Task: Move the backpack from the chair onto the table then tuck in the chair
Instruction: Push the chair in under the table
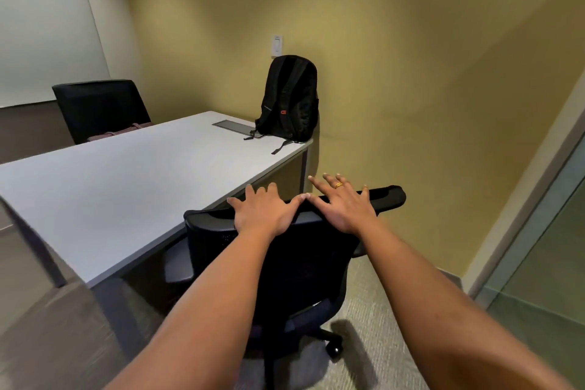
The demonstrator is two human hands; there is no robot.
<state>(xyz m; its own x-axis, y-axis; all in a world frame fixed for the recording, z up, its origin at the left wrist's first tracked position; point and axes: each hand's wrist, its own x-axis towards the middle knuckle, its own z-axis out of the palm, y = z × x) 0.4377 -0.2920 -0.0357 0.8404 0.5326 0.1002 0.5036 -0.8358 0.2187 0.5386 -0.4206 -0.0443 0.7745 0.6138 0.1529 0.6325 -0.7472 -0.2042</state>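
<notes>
A black backpack (291,98) stands upright at the far right corner of the grey table (126,187), leaning on the yellow wall, its straps trailing over the tabletop. A black mesh office chair (285,269) stands at the table's near right side, its seat partly under the tabletop. My left hand (264,212) and my right hand (343,204) rest flat on the top edge of the chair's backrest, fingers spread, thumbs nearly touching. Neither hand grips anything.
A second black chair (101,108) stands at the far side of the table with a pinkish item on its seat. A flat cable hatch (234,128) is set in the tabletop by the backpack. A glass partition (538,263) stands at the right. The floor is carpet.
</notes>
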